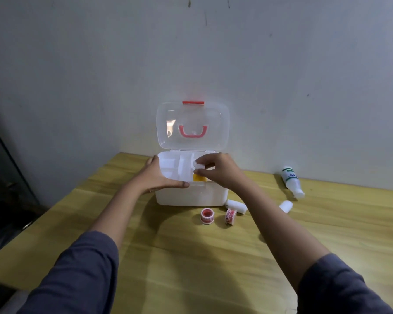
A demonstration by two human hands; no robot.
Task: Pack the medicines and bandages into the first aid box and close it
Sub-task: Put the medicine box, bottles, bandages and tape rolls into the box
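A white first aid box (191,196) stands open on the wooden table, its clear lid (192,125) with red handle upright against the wall. My left hand (159,175) grips the box's left front rim. My right hand (216,171) holds a small white bottle (199,166) over the box's right compartment, just above a yellow item (199,178) inside. Two red-and-white tape rolls (207,216) (230,216) lie in front of the box. Two white bandage rolls (237,206) (285,206) lie to the right, and a white bottle with a green label (292,181) lies near the wall.
The table (191,257) butts against a pale wall at the back. Its left edge runs diagonally, with dark floor and a dark object (0,177) beyond it. The box's tray has several white dividers (180,168).
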